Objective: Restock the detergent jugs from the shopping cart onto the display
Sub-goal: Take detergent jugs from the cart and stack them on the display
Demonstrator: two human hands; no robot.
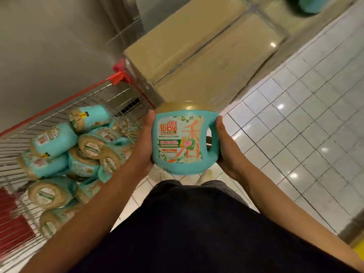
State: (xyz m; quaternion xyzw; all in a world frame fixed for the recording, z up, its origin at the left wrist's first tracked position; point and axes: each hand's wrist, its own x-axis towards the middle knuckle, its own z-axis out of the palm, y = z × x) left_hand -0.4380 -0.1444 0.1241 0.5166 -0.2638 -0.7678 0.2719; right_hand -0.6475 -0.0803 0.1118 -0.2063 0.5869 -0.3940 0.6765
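A teal detergent jug (pixel 181 142) with a gold cap and a "Liby" label is held upright in front of my body, over the tiled floor. My left hand (pixel 144 143) grips its left side, thumb up along the edge. My right hand (pixel 226 146) grips the handle side on the right. At the left, a wire shopping cart (pixel 65 103) with red trim holds several more teal jugs (pixel 82 146) lying in a heap, their gold caps facing me.
Two large brown cardboard boxes (pixel 197 46) lie ahead on the floor beyond the cart's front corner. A grey wall (pixel 49 46) runs along the cart's far side. White floor tiles (pixel 305 125) stretch to the right. A teal object (pixel 315 4) shows at the top right edge.
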